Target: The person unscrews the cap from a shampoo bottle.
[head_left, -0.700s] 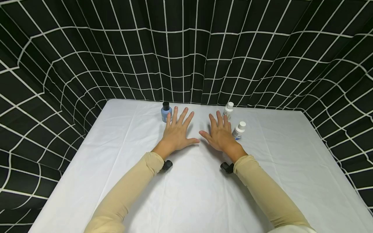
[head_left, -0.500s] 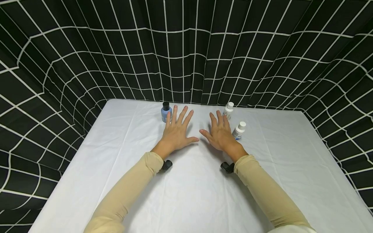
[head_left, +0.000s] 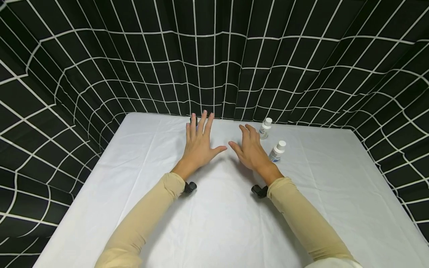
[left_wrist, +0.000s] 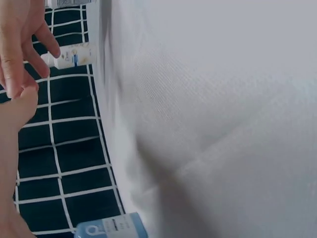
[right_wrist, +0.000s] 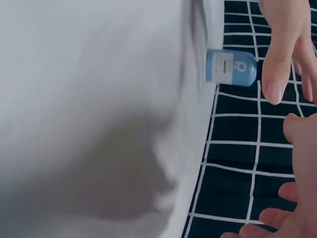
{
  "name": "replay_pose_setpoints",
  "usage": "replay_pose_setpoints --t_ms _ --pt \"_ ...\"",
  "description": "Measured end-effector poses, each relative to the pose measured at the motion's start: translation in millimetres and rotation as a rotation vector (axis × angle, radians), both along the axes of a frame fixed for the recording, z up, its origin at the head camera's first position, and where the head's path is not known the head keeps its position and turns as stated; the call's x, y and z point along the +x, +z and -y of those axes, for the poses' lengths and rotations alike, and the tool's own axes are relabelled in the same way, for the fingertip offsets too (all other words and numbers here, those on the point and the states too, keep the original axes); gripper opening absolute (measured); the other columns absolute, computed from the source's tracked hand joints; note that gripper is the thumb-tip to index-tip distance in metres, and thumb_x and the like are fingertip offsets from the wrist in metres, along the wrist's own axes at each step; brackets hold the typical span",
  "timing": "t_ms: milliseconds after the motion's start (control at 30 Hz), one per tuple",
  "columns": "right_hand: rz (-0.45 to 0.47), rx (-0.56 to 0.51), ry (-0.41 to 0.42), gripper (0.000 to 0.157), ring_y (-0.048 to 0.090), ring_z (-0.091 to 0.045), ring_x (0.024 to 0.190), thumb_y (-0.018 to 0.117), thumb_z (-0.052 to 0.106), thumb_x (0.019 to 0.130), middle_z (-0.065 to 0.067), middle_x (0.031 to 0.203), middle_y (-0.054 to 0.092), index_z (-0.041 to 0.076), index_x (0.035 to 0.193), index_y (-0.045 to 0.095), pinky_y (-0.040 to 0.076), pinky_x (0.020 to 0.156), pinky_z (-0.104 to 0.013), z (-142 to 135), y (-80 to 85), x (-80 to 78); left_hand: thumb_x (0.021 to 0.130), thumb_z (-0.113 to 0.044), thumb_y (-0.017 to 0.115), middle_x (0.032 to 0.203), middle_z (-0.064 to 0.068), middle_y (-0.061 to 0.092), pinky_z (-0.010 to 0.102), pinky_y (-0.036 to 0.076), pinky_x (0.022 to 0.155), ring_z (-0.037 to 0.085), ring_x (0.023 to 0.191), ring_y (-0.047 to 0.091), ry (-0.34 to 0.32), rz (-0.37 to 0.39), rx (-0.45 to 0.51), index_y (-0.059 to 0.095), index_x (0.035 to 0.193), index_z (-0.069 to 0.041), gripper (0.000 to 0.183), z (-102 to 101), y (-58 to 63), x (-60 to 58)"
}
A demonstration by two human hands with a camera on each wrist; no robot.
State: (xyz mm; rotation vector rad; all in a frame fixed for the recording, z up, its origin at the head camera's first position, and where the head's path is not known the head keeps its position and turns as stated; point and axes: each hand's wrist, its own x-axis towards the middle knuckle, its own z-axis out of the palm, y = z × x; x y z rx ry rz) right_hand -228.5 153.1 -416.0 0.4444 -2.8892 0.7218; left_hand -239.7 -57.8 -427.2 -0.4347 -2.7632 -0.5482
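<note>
My left hand (head_left: pixel 197 149) is held over the far middle of the table, fingers straight and spread. It covers most of a blue bottle with a dark cap (head_left: pixel 193 120) in the head view. The right wrist view shows that blue bottle (right_wrist: pixel 232 68) standing upright, its label facing the camera. My right hand (head_left: pixel 253 152) hovers opposite, with fingers slightly bent and nothing in its grasp. Right beside it stand two white-capped bottles, a farther one (head_left: pixel 265 129) and a nearer one (head_left: pixel 277 151). The left wrist view includes a white bottle (left_wrist: pixel 74 55) past the right fingers.
A white cloth (head_left: pixel 221 223) covers the table. Behind and around it hangs a black curtain (head_left: pixel 214 52) with a white grid. Each wrist carries a small black camera, the left one (head_left: pixel 190 187) and the right one (head_left: pixel 259 191).
My left hand has risen and shifted slightly away from me, now covering the blue bottle. The right hand's fingers have bent more, revealing more of the white bottles. The head view has shifted slightly.
</note>
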Motion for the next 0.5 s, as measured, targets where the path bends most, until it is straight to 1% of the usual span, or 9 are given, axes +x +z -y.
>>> replay_pose_setpoints --t_ms 100,167,267,367,433,500 --pt "-0.041 -0.038 0.019 0.071 0.034 -0.047 0.143 0.053 0.042 0.105 -0.027 0.158 0.027 0.0 0.156 0.027 0.034 0.122 -0.057 6.2 1.6 -1.0 0.082 -0.065 0.076 0.173 -0.002 -0.016 0.064 0.004 0.129 0.035 0.159 -0.019 0.035 -0.018 0.109 -0.015 0.163 -0.026 0.128 4.7 -2.9 -3.5" --pt "-0.066 -0.058 0.033 0.068 0.039 -0.045 0.141 0.054 0.04 0.105 -0.026 0.155 0.032 -0.001 0.154 0.03 0.036 0.121 -0.055 11.0 2.3 -2.3 0.081 -0.06 0.079 0.173 0.001 -0.012 0.063 0.008 0.129 0.035 0.16 -0.016 0.061 -0.022 0.173 -0.012 0.164 -0.022 0.129 7.8 -5.0 -5.2" --pt "-0.099 -0.085 0.049 0.064 0.043 -0.041 0.139 0.055 0.037 0.106 -0.025 0.151 0.037 -0.002 0.151 0.034 0.039 0.12 -0.051 17.8 3.2 -5.5 0.08 -0.054 0.083 0.173 0.006 -0.007 0.06 0.008 0.131 0.037 0.16 -0.012 0.079 0.008 0.284 -0.008 0.164 -0.016 0.129 11.5 -6.5 -8.0" --pt "-0.131 -0.109 0.061 0.06 0.045 -0.038 0.138 0.056 0.034 0.105 -0.024 0.146 0.042 -0.003 0.149 0.037 0.04 0.119 -0.049 22.7 4.6 -10.4 0.081 -0.046 0.085 0.172 0.013 -0.004 0.056 0.005 0.132 0.041 0.159 -0.008 0.077 0.045 0.395 -0.005 0.163 -0.01 0.127 13.6 -4.0 -11.9" --pt "-0.138 -0.117 0.069 0.059 0.046 -0.036 0.136 0.057 0.033 0.105 -0.024 0.143 0.044 -0.003 0.148 0.038 0.041 0.118 -0.047 25.4 6.3 -14.0 0.082 -0.041 0.086 0.171 0.014 -0.003 0.055 0.007 0.132 0.04 0.159 -0.005 0.084 0.071 0.463 -0.005 0.163 -0.009 0.126 14.7 -2.3 -15.3" --pt "-0.133 -0.118 0.077 0.059 0.048 -0.035 0.133 0.057 0.033 0.105 -0.024 0.141 0.046 -0.003 0.148 0.039 0.042 0.117 -0.046 28.3 8.3 -17.5 0.082 -0.037 0.086 0.17 0.016 -0.001 0.053 0.012 0.132 0.039 0.158 0.0 0.103 0.086 0.503 -0.004 0.162 -0.008 0.124 16.6 -2.0 -19.4"
